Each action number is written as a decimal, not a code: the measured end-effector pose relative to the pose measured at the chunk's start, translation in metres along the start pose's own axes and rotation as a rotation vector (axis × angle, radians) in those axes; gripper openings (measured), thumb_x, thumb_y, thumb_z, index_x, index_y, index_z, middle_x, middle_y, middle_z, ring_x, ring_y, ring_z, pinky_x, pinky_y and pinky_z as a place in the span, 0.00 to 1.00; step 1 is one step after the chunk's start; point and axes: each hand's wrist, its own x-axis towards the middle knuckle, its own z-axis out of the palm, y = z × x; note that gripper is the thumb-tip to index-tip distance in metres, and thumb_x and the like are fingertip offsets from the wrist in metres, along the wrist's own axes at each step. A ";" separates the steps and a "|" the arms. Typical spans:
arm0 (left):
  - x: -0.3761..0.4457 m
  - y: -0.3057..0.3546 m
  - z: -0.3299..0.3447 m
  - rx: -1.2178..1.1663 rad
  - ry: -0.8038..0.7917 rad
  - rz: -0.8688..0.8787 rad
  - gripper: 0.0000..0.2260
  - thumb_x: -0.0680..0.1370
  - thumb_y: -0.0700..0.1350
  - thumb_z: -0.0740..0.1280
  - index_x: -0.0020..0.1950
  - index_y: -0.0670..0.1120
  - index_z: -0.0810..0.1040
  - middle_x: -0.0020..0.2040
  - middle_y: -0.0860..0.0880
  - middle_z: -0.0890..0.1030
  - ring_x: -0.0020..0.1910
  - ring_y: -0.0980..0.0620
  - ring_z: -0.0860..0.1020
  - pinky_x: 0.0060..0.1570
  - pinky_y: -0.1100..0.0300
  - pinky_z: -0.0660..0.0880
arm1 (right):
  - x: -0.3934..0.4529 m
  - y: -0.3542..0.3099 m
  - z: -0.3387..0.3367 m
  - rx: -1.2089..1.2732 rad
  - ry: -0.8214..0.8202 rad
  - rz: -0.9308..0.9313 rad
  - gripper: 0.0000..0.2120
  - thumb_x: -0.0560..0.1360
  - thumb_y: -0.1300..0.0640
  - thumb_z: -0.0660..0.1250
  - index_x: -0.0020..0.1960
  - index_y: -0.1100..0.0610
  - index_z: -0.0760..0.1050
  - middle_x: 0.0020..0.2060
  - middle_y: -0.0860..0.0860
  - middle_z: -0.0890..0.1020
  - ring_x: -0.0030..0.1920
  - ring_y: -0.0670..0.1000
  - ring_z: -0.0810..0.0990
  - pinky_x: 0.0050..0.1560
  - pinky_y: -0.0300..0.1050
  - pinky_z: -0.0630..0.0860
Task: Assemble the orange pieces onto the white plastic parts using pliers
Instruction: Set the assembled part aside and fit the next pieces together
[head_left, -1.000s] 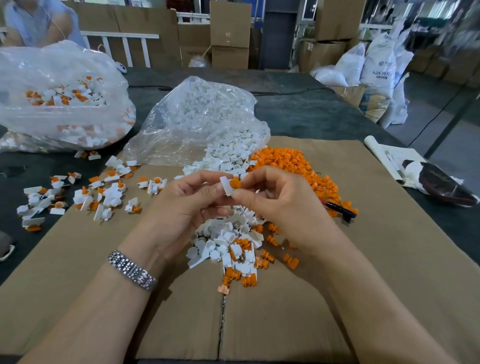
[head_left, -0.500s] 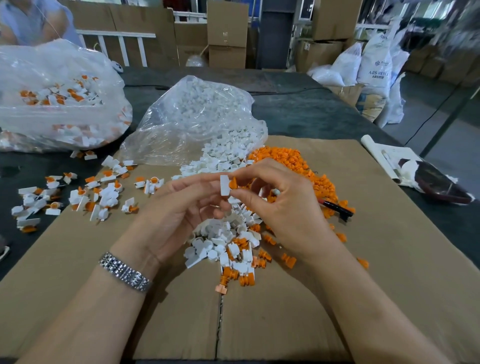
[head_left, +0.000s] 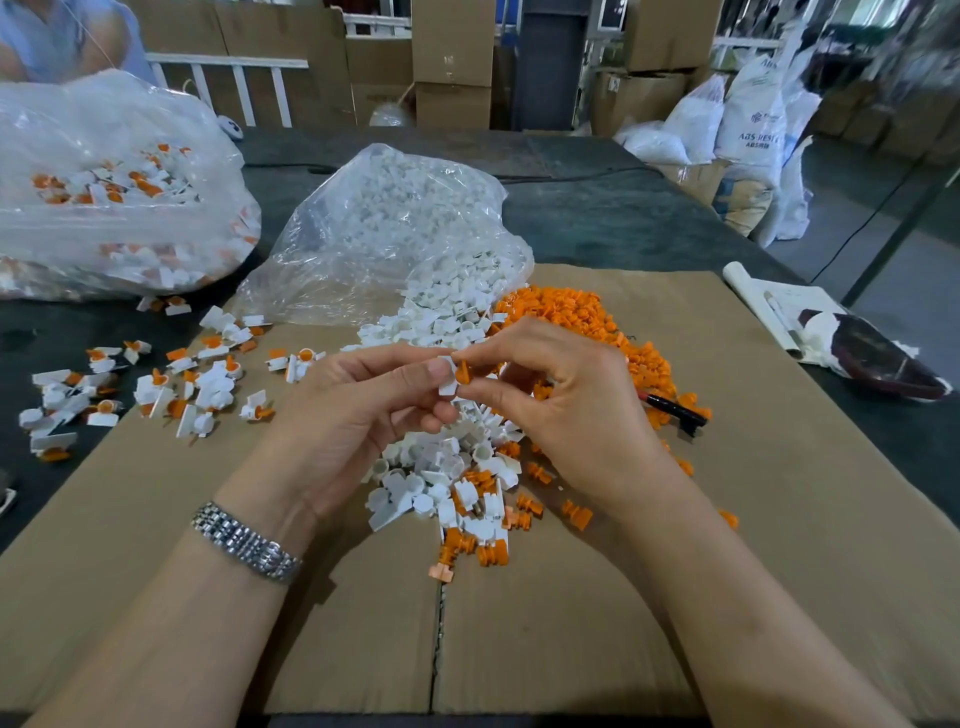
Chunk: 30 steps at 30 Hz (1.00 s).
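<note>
Head view: left hand (head_left: 358, 410) pinching a white part (head_left: 447, 378) between thumb and fingertips, raised above the heap, near frame centre. Right hand (head_left: 566, 410) pinching an orange piece (head_left: 462, 372) against the white part's right side, touching it; seated or only pressed against it, cannot tell.

Both bits small moulded plastic, so probably very light, stiff, smooth and a little slippery; likely to flick away if squeezed off-centre. Best held by the flat side faces of the white part, leaving its socket end free, and by the orange piece's waist, pushing straight along its axis. Too small for a full grasp; fingertip pinch only.

Loose heap (head_left: 441, 478) of white and orange bits directly below the hands, on cardboard (head_left: 779, 519) covering the counter. Orange pile (head_left: 587, 322) at 1 o'clock from the hands, open bag (head_left: 389, 228) of white parts at 12 o'clock. Finished pieces (head_left: 208, 384) scattered at 9 o'clock, second bag (head_left: 104, 197) at 10 o'clock. Dark-handled tool (head_left: 675, 410), perhaps the pliers, lying just beside the right hand at 3 o'clock, untouched.
</note>
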 end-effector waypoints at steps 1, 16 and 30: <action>0.000 0.000 0.000 0.012 0.000 0.002 0.12 0.68 0.42 0.78 0.49 0.40 0.88 0.43 0.41 0.86 0.36 0.49 0.83 0.37 0.64 0.80 | 0.000 0.000 0.000 -0.005 -0.003 0.005 0.10 0.74 0.59 0.76 0.56 0.57 0.85 0.46 0.47 0.84 0.45 0.43 0.80 0.47 0.38 0.78; -0.002 -0.001 0.006 0.097 0.054 0.029 0.12 0.64 0.43 0.79 0.46 0.43 0.89 0.45 0.38 0.87 0.40 0.46 0.86 0.41 0.64 0.82 | -0.002 0.000 0.004 -0.101 0.031 0.008 0.11 0.73 0.60 0.77 0.54 0.60 0.85 0.46 0.51 0.85 0.43 0.45 0.83 0.46 0.45 0.81; 0.001 -0.002 0.004 -0.007 0.108 0.002 0.10 0.64 0.40 0.79 0.44 0.40 0.87 0.41 0.41 0.85 0.37 0.47 0.84 0.37 0.63 0.81 | 0.000 0.026 -0.032 -0.626 -0.117 0.674 0.24 0.77 0.37 0.67 0.65 0.52 0.74 0.60 0.50 0.78 0.61 0.52 0.77 0.63 0.55 0.74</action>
